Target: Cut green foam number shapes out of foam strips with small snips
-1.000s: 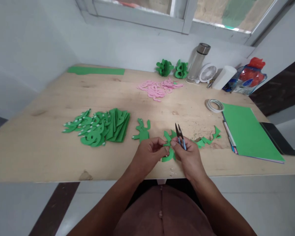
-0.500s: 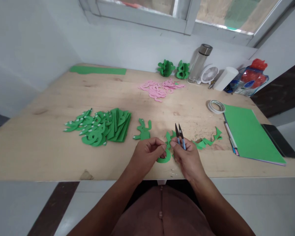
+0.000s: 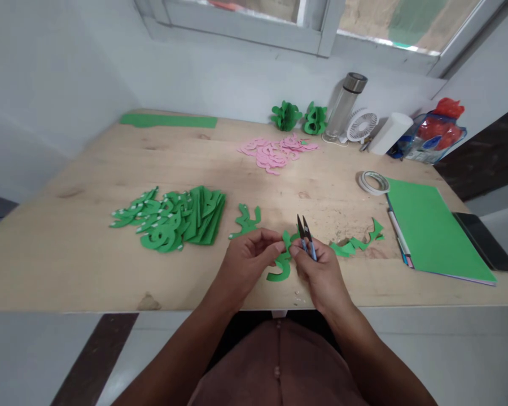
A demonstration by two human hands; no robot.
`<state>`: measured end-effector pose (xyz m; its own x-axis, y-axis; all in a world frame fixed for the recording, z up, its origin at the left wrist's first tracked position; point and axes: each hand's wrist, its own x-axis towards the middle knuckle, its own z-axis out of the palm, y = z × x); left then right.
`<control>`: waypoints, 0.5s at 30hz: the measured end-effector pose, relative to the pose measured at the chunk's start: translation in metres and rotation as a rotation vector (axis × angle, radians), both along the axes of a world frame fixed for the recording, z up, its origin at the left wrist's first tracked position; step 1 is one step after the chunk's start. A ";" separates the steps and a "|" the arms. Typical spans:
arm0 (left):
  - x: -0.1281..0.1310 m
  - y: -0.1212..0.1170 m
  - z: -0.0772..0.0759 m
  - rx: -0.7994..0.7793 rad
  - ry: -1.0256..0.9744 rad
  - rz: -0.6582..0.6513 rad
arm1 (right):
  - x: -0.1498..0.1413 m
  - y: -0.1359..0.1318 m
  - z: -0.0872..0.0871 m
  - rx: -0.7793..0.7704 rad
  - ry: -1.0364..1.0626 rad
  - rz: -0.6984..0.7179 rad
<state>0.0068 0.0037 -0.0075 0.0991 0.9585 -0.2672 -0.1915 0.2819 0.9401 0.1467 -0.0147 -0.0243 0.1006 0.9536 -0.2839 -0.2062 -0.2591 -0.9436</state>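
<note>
Both my hands meet over the near edge of the wooden table. My left hand pinches a green foam cut-out that hangs between the hands, curled at its lower end. My right hand is closed round small blue-handled snips, whose dark blades point up and away, and its fingertips also touch the cut-out. A finished green cut-out lies flat just beyond my left hand.
A pile of green cut-outs lies to the left, green offcuts to the right, pink cut-outs further back. A tape roll, green folder, phone, bottle, small fan and bag fill the right side.
The green cut-out has turned between my fingers, and its lower curl now hangs further left. Both hands and the snips shifted slightly left; the grips are unchanged.
</note>
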 end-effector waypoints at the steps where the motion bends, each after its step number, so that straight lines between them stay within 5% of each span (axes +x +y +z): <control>1: 0.002 0.001 0.000 0.000 -0.006 0.011 | 0.000 0.000 0.000 0.009 -0.013 0.005; 15: 0.003 0.000 0.003 -0.049 -0.105 0.064 | 0.007 -0.012 -0.004 0.151 -0.100 0.148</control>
<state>0.0093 0.0037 -0.0045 0.0685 0.9497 -0.3057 -0.3072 0.3116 0.8992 0.1533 -0.0266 -0.0285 -0.0231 0.9910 -0.1322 -0.0803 -0.1336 -0.9878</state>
